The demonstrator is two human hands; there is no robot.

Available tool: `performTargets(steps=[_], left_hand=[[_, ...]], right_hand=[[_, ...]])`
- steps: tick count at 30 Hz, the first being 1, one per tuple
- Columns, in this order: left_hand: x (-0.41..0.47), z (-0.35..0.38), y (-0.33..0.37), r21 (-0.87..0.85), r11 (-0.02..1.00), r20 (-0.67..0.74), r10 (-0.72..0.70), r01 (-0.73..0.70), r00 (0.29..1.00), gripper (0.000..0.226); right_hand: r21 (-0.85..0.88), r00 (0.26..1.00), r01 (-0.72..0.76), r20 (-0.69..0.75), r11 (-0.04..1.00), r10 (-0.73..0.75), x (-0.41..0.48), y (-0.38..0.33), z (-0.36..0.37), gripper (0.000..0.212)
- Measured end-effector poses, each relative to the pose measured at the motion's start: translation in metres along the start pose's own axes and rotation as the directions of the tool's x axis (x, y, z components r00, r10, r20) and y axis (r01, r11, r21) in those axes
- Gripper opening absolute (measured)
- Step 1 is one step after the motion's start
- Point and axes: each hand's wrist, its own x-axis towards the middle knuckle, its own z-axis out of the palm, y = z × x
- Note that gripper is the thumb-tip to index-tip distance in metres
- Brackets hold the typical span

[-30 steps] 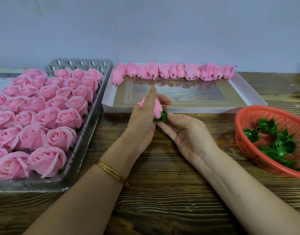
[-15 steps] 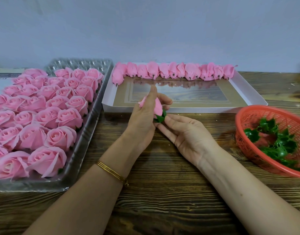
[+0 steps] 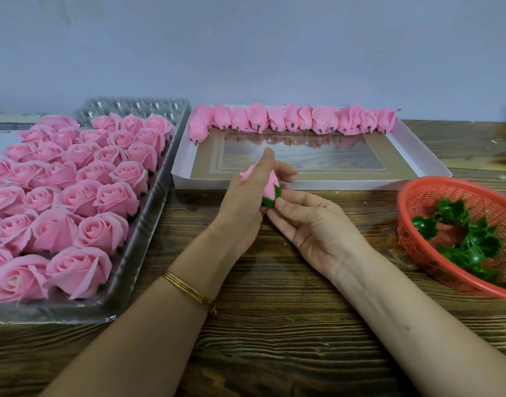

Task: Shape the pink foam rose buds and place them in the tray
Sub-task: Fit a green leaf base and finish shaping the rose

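My left hand (image 3: 246,202) is wrapped round a pink foam rose bud (image 3: 270,188) just in front of the white tray (image 3: 317,184). The bud has a green calyx (image 3: 270,199) at its base. My right hand (image 3: 309,227) lies palm up beneath it, its fingertips pinching the green calyx. A row of shaped pink buds (image 3: 291,120) lies along the tray's far wall, with one more at the far left corner. Most of the held bud is hidden by my left fingers.
A clear plastic tray (image 3: 140,253) on the left holds several open pink roses (image 3: 74,196). An orange mesh basket (image 3: 423,196) with green calyxes (image 3: 469,239) stands at the right. The wooden table (image 3: 274,325) extends toward me; a grey wall stands behind.
My right fingertips have slid slightly up onto the calyx, and the bud has turned a little in my left hand. Both hands stay in the same place.
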Motion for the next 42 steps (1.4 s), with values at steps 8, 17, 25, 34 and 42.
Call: performTargets(steps=[8,17,25,34,42], left_hand=[[0.0,-0.003,0.001,0.005,0.999,0.117,-0.048,0.047,0.992,0.046],[-0.001,-0.003,0.002,0.026,0.999,0.06,-0.028,0.026,0.998,0.042],[-0.003,-0.002,0.004,0.064,0.998,0.09,-0.027,0.022,0.996,0.043],[-0.002,-0.006,0.002,0.115,0.993,0.157,-0.038,0.02,0.987,0.041],[-0.001,-0.008,0.0,0.14,0.99,0.179,-0.03,0.004,0.983,0.041]], right_hand=[[-0.029,0.997,0.075,0.029,0.997,-0.074,-0.001,-0.002,-0.002,0.042],[-0.023,0.996,-0.028,0.081,0.999,0.03,-0.003,-0.005,0.0,0.042],[-0.041,0.994,-0.084,0.068,0.996,0.087,-0.004,-0.01,-0.001,0.04],[-0.049,0.995,-0.005,0.098,0.999,0.01,-0.001,-0.008,-0.003,0.041],[-0.078,0.993,0.047,0.114,0.996,-0.038,-0.002,-0.007,-0.003,0.04]])
